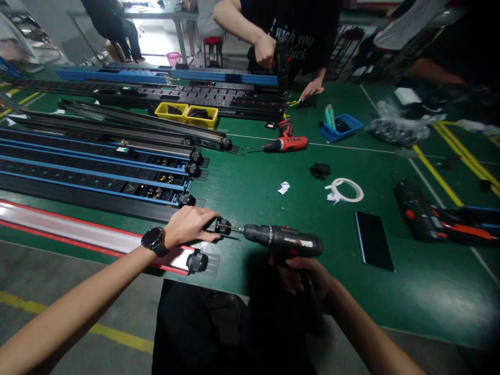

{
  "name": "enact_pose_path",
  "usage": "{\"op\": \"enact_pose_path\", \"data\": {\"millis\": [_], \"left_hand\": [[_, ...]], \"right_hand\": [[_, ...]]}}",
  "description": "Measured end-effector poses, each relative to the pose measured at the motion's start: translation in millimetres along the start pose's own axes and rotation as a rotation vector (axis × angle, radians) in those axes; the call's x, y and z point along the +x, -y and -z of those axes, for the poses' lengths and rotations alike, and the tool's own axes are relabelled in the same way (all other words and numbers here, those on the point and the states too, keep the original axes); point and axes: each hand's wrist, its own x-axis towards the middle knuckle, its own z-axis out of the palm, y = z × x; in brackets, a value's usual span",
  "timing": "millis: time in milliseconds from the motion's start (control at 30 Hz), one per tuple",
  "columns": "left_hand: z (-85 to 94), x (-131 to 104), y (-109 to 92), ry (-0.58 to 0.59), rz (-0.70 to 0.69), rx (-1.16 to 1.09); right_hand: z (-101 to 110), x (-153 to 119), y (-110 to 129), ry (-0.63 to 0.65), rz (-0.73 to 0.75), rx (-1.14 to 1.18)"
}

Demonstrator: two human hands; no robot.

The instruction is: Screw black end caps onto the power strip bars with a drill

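Observation:
My right hand [302, 276] is wrapped round the grip of a black cordless drill [292, 240]. The drill lies level and its long thin bit [236, 229] points left, its tip at the black end fitting [223, 226] of a long dark rail [133, 207]. My left hand [191, 224], with a watch on the wrist, closes over the end of this rail from above. Part of the rail end is hidden under my fingers. In front of it lies a red-edged rail [117, 237] with a black cable gland [198, 262] at its end.
Blue-edged rails [97, 164] lie at left. Beyond are yellow bins [201, 115], a red drill [287, 144] and a blue tray [344, 127]. At right are a tape roll [357, 191], a phone [374, 240] and another drill [416, 211]. A co-worker's hand [265, 51] holds a drill opposite.

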Motion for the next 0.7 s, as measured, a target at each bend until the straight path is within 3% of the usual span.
{"op": "enact_pose_path", "data": {"millis": [400, 700], "left_hand": [[-2.2, 0.7, 1.6, 0.000, -0.010, -0.007], [-1.2, 0.8, 1.2, 0.006, -0.018, -0.011]], "right_hand": [[5.6, -2.4, 9.2, 0.011, -0.015, 0.016], [3.7, 3.1, -1.4, 0.019, 0.011, 0.070]]}}
